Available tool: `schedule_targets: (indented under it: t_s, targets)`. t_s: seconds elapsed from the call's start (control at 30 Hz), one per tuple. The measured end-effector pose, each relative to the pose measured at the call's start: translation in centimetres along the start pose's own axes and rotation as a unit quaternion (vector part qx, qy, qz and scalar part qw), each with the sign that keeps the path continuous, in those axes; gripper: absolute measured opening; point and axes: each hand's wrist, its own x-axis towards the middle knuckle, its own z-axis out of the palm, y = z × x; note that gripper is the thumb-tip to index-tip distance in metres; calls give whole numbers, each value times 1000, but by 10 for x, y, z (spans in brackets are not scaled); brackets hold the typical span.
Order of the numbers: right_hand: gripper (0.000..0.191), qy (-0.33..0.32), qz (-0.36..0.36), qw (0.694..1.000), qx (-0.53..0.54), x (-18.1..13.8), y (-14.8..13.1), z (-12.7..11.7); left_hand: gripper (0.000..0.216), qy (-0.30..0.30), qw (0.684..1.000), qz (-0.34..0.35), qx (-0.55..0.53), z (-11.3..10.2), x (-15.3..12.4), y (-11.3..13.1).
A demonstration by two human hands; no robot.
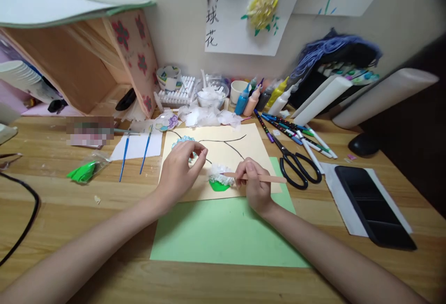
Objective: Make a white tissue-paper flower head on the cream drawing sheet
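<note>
My right hand (pixel 256 185) is closed around a peach-coloured pencil (pixel 272 179). The pencil's thin end points left, at a ruffled white paper flower (pixel 218 169) with a bright green patch (pixel 219 186) below it. My left hand (pixel 183 169) is held over the left part of the cream sheet (pixel 191 192), thumb and fingertips brought together. Anything between those fingertips is too small to make out. Partly hidden behind this hand is a ruffled light-blue flower (pixel 184 140). Thin dark stem lines run across the sheet.
Under the cream sheet lies a green sheet (pixel 223 234). Black-handled scissors (pixel 294 164), several pens and a phone-like black slab (pixel 371 202) lie to the right. Two blue brushes (pixel 124 158) rest at left. White tissue scraps (pixel 209 114) and paint bottles (pixel 252 100) line the back.
</note>
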Motion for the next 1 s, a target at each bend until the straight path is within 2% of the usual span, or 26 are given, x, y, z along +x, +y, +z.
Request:
schedule_targets:
  t_s: [0.1, 0.17, 0.27, 0.37, 0.47, 0.6, 0.73, 0.83, 1.0]
  targets:
    - [40, 13, 36, 999, 30, 3, 0, 1, 11, -11, 995, 54, 79, -4, 32, 15]
    - [40, 14, 51, 998, 41, 5, 1, 1, 13, -32, 988, 67, 138, 2, 56, 22]
    - [41, 12, 58, 997, 41, 6, 1, 2, 22, -71, 971, 59, 223, 23, 90, 23]
    - [42, 10, 61, 997, 37, 6, 2, 2, 16, -80, 966, 68, 238, 48, 118, 15]
    - [42, 4, 55, 998, 40, 6, 4, 2, 13, -86, 962, 108, 234, 67, 135, 7]
    - [41, -4, 56, 997, 57, 6, 4, 2, 14, -98, 953, 182, 219, 81, 146, 4]
    - [41, -5, 57, 997, 53, 6, 4, 2, 16, -109, 946, 236, 196, 84, 151, 5]
    - [42, -3, 55, 998, 43, 6, 2, 2, 18, -96, 950, 240, 173, 81, 150, 7]
    - [42, 2, 51, 998, 40, 7, 1, 1, 19, -43, 974, 190, 112, 60, 133, 19]
